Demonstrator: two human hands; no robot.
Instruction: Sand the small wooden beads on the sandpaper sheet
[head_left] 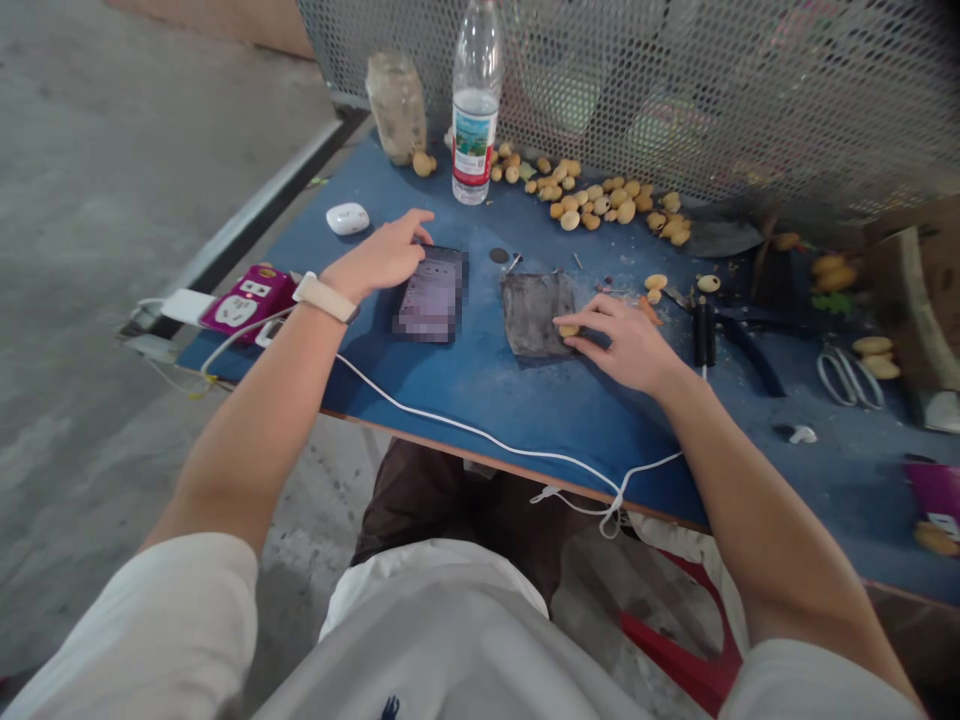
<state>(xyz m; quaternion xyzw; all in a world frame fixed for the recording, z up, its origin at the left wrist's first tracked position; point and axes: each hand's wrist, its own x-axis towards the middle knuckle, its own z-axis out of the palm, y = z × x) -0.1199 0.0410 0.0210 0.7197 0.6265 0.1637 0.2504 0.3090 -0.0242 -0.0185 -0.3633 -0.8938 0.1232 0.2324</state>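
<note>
Head view: the left hand and right hand are apart on the bench. The left rests its fingers on a phone with a blurred screen, which lies flat, seemingly placed within easy reach. The right pins a small tan nut against a dark abrasive pad; the pad's flat lie appears to give the nut a firm surface to press on. More nuts lie in a loose row beyond, beside a water bottle, with scissors off to the right.
</note>
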